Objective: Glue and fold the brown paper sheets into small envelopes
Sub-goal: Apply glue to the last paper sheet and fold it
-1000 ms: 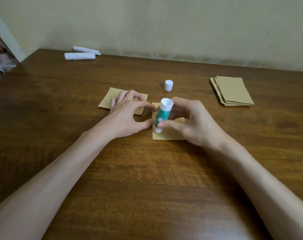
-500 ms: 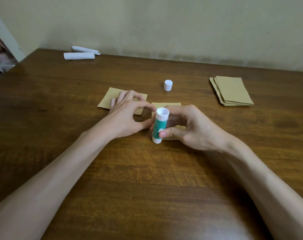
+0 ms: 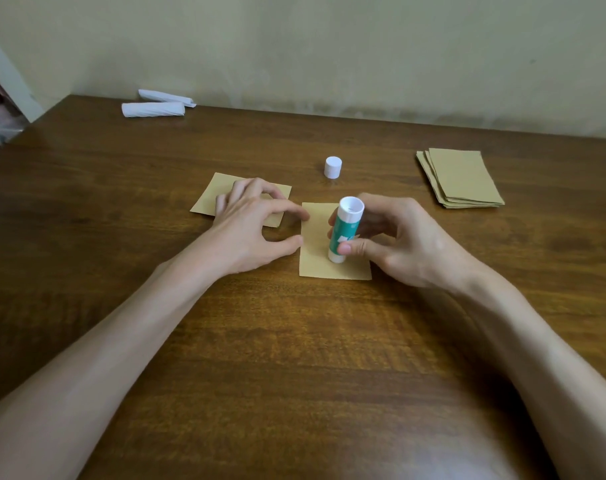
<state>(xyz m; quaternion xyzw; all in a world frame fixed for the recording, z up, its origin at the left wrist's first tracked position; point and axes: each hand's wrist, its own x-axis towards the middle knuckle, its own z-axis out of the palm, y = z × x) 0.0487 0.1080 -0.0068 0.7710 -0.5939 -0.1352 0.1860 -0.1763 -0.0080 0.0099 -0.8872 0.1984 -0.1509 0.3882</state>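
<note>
A small brown paper sheet (image 3: 317, 261) lies flat at the table's middle. My right hand (image 3: 398, 242) grips a green and white glue stick (image 3: 343, 233), held upside down with its lower end on the sheet. My left hand (image 3: 251, 223) holds the sheet's left edge down with thumb and forefinger tips. Its other fingers rest on a second brown piece (image 3: 218, 194) lying to the left. The glue stick's white cap (image 3: 332, 167) stands alone behind the sheet.
A stack of several brown sheets (image 3: 462, 178) sits at the right rear of the wooden table (image 3: 294, 358). Two white paper rolls (image 3: 154, 106) lie at the far left near the wall.
The glue stick first slid toward me down the sheet's left side, then moved back onto the sheet, further right. My left thumb and forefinger stayed at the left edge.
</note>
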